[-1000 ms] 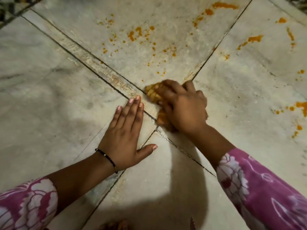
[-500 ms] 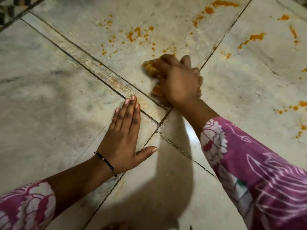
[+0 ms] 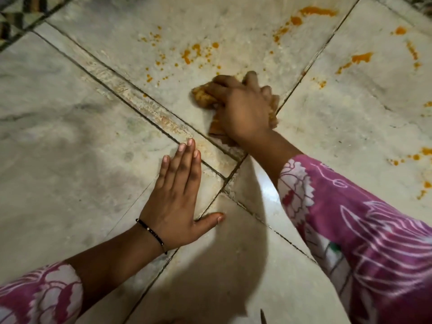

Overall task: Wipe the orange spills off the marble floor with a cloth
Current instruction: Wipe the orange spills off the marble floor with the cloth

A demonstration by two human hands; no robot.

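Observation:
My right hand (image 3: 243, 108) grips a bunched, orange-stained cloth (image 3: 203, 97) and presses it on the marble floor (image 3: 70, 127), just below a scatter of small orange spots (image 3: 194, 52). Most of the cloth is hidden under the hand. My left hand (image 3: 175, 202) lies flat on the floor, fingers straight and together, nearer to me and left of the cloth. More orange spills run along the top right (image 3: 318, 11), on the right slab (image 3: 361, 57) and at the right edge (image 3: 420, 155).
Dark grout lines cross the floor and meet between my hands (image 3: 225, 181). A patterned dark border (image 3: 14, 22) shows at the top left corner. My shadow covers the slab near the bottom middle.
My right hand has pushed the cloth away from me, from the grout crossing up onto the spotted slab. Several small spots near the slab's lower edge are gone. My left hand has stayed put.

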